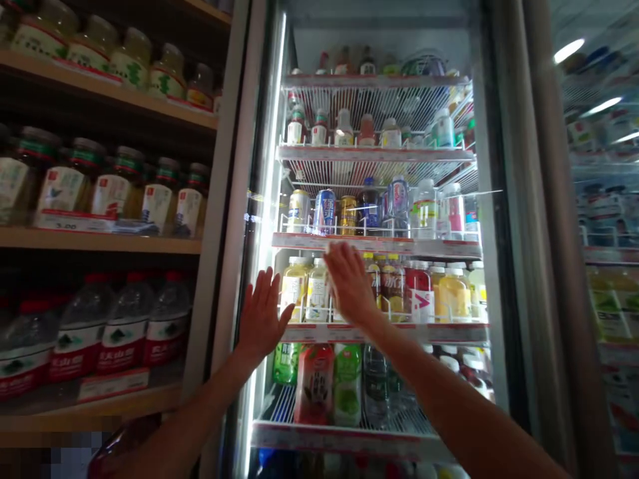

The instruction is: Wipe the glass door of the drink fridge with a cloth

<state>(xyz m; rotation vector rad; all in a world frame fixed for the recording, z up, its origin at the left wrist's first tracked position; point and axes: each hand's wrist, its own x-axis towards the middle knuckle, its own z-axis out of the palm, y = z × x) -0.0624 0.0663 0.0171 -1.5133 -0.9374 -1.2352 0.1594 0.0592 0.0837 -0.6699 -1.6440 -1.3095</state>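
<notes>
Step judged in hand: reaching. Left hand [259, 316] and right hand [349, 283] show fingers extended, gripping nothing visible; pale-yellow bottles [294, 283] stand at the shelf's [319, 332] front-left corner. Grasping would require curled fingers.

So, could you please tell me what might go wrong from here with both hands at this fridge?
The right hand is raised in front of close-set bottles; if it reached among them carelessly, one could tip into its neighbours. The left hand, open near the fridge's frame, might knock against that edge.
</notes>
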